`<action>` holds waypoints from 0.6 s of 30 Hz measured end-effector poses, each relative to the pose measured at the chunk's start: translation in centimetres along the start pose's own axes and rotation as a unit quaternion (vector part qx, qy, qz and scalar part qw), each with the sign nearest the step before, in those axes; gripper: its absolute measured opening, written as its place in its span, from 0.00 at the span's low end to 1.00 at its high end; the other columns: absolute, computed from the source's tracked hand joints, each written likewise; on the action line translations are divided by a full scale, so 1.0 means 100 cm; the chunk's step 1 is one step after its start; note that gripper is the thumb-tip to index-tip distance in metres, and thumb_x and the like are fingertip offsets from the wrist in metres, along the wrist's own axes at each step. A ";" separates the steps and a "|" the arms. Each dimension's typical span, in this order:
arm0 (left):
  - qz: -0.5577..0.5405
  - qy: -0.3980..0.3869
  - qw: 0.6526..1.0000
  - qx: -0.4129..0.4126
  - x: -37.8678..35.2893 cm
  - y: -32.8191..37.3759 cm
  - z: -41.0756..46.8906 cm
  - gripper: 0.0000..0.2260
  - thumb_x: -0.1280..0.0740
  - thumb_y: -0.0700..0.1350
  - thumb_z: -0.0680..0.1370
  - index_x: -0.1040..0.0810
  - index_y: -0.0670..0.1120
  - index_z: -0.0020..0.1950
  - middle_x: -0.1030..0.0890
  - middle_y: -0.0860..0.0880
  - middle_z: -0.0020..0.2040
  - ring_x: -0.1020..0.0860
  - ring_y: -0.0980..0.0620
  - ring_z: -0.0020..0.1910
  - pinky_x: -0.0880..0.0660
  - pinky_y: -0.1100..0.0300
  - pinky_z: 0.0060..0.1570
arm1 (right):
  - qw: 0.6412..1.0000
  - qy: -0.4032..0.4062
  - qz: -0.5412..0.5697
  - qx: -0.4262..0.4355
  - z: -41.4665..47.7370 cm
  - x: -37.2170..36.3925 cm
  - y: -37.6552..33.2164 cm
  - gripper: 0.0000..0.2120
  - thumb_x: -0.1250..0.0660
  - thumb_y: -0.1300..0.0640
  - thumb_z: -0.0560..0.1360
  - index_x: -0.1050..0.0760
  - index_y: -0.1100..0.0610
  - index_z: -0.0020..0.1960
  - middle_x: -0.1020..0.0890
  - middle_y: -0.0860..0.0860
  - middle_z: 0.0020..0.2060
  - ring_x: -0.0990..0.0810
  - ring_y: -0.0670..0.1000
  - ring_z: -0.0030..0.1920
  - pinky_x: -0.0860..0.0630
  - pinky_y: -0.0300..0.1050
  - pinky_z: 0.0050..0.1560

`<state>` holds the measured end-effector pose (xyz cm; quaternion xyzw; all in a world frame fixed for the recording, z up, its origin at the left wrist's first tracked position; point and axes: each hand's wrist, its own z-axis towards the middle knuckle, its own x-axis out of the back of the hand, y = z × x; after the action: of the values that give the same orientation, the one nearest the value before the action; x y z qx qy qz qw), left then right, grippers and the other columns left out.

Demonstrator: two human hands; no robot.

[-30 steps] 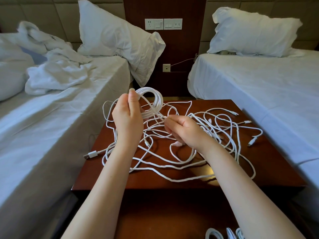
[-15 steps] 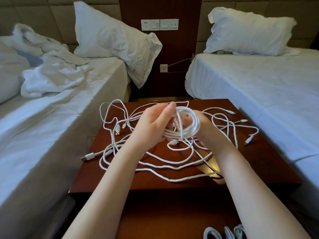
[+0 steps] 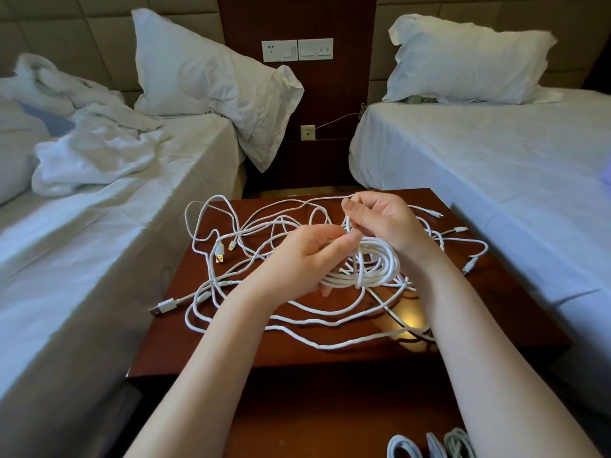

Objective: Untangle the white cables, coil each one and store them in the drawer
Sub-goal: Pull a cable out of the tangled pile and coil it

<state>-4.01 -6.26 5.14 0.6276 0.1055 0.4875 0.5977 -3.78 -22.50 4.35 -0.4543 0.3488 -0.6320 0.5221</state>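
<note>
- The left hand [image 3: 297, 259] grips a coil [image 3: 377, 272], fingers curled round its near-left side.
- The right hand [image 3: 386, 223], just beyond the left, pinches a strand [image 3: 357, 266] that rises from the coil, thumb against fingers.
- Tangled cables [image 3: 251, 233] sprawl on the table [image 3: 496, 309] under and around both hands, most of them left of the left hand.
- A USB plug [image 3: 162, 306] lies well left of the left wrist, at the table's edge.
- More coils [image 3: 433, 444] lie below the right forearm, nearest the body.
</note>
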 end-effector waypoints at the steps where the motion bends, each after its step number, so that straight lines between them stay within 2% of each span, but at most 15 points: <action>1: 0.001 -0.001 1.000 0.002 0.000 0.000 0.000 0.13 0.41 0.51 0.79 0.23 0.44 0.45 0.28 0.51 0.29 0.28 0.59 0.22 0.34 0.70 0.22 | 1.000 0.003 -0.003 0.004 -0.001 -0.001 -0.001 0.16 0.36 0.48 0.76 0.27 0.55 0.33 0.29 0.51 0.24 0.33 0.48 0.27 0.32 0.37 0.29; 5: 0.017 0.011 1.000 0.010 0.002 -0.007 0.003 0.11 0.40 0.52 0.80 0.23 0.48 0.44 0.27 0.49 0.29 0.28 0.58 0.22 0.34 0.69 0.23 | 1.000 0.010 -0.019 0.019 -0.002 0.001 -0.004 0.17 0.37 0.54 0.79 0.29 0.56 0.33 0.33 0.43 0.21 0.35 0.43 0.23 0.34 0.33 0.29; 8: 0.051 0.047 0.997 0.032 0.002 -0.020 0.008 0.14 0.40 0.52 0.80 0.22 0.43 0.47 0.26 0.48 0.29 0.28 0.59 0.21 0.34 0.70 0.23 | 0.999 0.022 -0.039 0.016 -0.002 -0.001 -0.001 0.16 0.36 0.55 0.79 0.29 0.57 0.33 0.33 0.42 0.20 0.35 0.42 0.24 0.35 0.32 0.30; 12: 0.084 0.096 0.990 0.059 0.003 -0.036 0.011 0.12 0.42 0.51 0.82 0.26 0.47 0.43 0.27 0.51 0.28 0.28 0.60 0.21 0.34 0.71 0.22 | 0.998 0.018 -0.064 0.013 -0.001 -0.006 -0.002 0.16 0.38 0.56 0.81 0.29 0.57 0.35 0.31 0.41 0.19 0.31 0.40 0.24 0.35 0.29 0.30; 18: 0.041 0.171 0.982 0.070 0.007 -0.048 0.014 0.11 0.45 0.49 0.83 0.31 0.47 0.43 0.29 0.50 0.32 0.29 0.60 0.21 0.34 0.69 0.22 | 0.999 0.007 -0.046 0.003 -0.001 -0.016 -0.001 0.15 0.41 0.58 0.82 0.28 0.58 0.37 0.31 0.41 0.20 0.32 0.41 0.24 0.35 0.30 0.31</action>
<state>-0.51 -5.40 1.61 0.5789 0.2142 0.6032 0.5051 -3.83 -20.93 4.06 -0.4635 0.3293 -0.6597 0.4915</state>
